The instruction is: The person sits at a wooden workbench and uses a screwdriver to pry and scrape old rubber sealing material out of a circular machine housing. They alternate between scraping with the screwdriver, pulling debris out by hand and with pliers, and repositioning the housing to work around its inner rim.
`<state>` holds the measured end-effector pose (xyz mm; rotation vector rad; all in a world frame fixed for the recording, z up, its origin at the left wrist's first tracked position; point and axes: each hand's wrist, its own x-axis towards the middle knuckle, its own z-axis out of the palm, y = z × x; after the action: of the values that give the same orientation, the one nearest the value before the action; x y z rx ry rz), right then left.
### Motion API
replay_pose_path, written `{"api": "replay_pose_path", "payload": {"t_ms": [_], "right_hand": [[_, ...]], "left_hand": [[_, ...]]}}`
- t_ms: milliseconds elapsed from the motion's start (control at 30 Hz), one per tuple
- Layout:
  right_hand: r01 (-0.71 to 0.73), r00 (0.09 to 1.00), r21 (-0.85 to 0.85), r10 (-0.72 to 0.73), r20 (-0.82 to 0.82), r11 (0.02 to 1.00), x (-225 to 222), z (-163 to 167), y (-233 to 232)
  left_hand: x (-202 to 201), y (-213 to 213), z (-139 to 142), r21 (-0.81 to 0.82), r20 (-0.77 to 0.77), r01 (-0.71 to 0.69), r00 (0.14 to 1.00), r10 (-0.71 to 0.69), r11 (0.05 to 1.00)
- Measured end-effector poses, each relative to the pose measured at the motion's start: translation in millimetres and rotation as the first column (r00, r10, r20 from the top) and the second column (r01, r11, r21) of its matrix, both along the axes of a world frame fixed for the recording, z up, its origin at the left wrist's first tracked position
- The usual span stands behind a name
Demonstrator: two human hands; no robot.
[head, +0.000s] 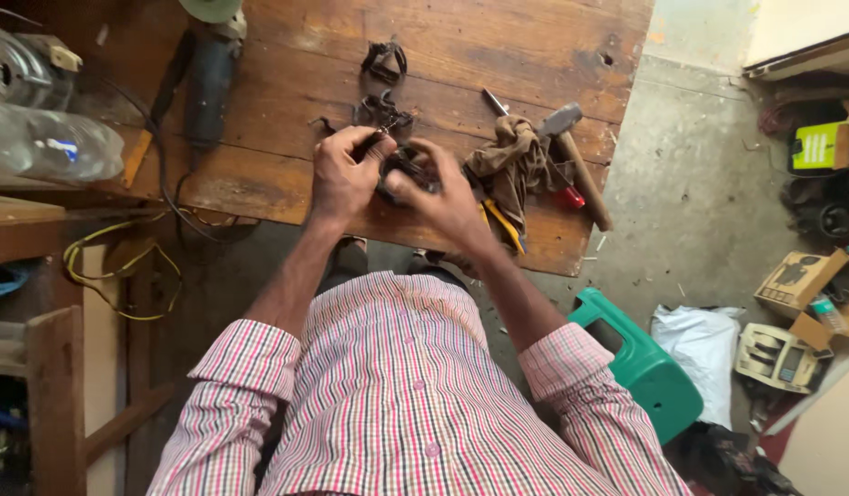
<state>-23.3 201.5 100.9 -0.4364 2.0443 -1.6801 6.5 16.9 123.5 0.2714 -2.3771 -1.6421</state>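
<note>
Here, both hands close on a small dark metal part (408, 170) at the counter's (287, 197) near edge. It looks rigid, greasy and fairly light, best gripped by its outer body. The left hand (344, 176) pinches a thin tool against it; the right hand (445, 197) curls around it.

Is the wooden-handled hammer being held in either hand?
No: the wooden-handled hammer lies on the wooden table beside a brown rag, apart from both hands, which grip a small dark metal part.
</note>
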Motion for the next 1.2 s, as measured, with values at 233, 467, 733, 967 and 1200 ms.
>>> {"api": "replay_pose_path", "payload": {"t_ms": [233,467,733,967,1200], "right_hand": [[0.192,0.725,0.361,0.116,-0.679,0.913,0.6,27.0,-17.2],[0.158,0.813,0.174,-0.028,-0.581,0.972,-6.5,24.7,-9.4],[0.071,0.880,0.243,0.054,-0.472,0.967,-8.2,40.0,4.7],[-0.047,0.883,0.294,0.177,-0.435,0.955,-5.5,55.9,21.2],[0.132,0.840,0.254,0.027,-0.542,0.958,4.1,49.7,24.2]], "left_hand": [[-9.0,-0.2,-4.6,0.165,0.138,0.008,0.990,-0.031,0.986],[-6.8,-7.8,-11.1,0.338,0.087,0.222,0.960,-0.265,0.915],[-3.7,-12.9,-10.4,0.460,0.203,0.272,0.894,-0.399,0.845],[-2.1,-1.7,5.1,0.388,0.362,0.248,0.845,-0.394,0.888],[2.0,14.6,25.3,0.126,0.084,0.242,0.964,-0.254,0.962]]}}
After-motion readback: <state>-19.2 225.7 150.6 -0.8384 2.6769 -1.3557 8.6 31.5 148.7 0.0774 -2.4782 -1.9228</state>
